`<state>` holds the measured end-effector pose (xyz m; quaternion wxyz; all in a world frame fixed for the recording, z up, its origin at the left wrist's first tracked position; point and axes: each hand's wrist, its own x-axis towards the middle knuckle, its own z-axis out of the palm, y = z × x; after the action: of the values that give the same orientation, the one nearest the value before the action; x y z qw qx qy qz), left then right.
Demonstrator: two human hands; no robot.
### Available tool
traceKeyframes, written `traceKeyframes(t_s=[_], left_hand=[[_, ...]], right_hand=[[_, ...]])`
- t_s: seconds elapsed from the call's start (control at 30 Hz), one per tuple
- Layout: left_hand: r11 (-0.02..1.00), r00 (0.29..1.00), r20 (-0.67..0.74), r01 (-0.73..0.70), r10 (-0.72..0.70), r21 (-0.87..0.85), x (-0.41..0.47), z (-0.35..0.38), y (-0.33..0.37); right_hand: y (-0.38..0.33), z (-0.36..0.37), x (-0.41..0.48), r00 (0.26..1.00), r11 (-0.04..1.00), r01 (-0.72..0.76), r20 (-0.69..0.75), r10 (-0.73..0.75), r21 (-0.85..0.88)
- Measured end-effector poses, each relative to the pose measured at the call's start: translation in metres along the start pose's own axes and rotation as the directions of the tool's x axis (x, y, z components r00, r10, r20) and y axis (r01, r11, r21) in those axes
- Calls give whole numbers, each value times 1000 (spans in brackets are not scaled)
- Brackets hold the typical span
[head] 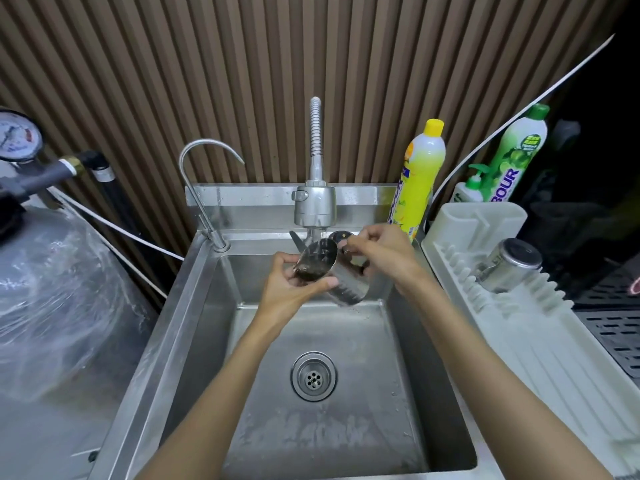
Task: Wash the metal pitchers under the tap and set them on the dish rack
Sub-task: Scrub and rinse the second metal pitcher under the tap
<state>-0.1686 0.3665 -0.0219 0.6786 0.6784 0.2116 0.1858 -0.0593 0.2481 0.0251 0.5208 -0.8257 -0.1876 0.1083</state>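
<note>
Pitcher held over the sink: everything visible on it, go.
The pitcher is a shiny steel cylinder, tilted with its open mouth up and toward the camera, just below the tap head and above the sink. Its inside looks dark and wet. The left hand grips the rim and the right hand holds the far side. No handle is clearly visible.

A single view is supplied, taken by a wide-angle camera worn on the head. It is pointed forward and steeply down, close above the sink (180,306), which is centred. The slatted wall (242,81) is caught along the top and the dish rack (519,323) at the right, with straight lines bowed by the lens.
</note>
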Motion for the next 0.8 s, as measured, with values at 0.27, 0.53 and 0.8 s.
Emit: traceKeyframes(t_s=[0.27,0.53,0.8], left_hand=[[976,941,-268,-185,209,111,-2,18,15],[811,939,-47,-267,340,521,8,-12,46],[835,962,-125,-140,241,532,6,-20,37]], right_hand=[[-6,-4,15,979,874,-50,198,-53,483],[28,34,5,906,399,-406,420,56,822],[40,39,-11,887,557,-419,453,84,717]])
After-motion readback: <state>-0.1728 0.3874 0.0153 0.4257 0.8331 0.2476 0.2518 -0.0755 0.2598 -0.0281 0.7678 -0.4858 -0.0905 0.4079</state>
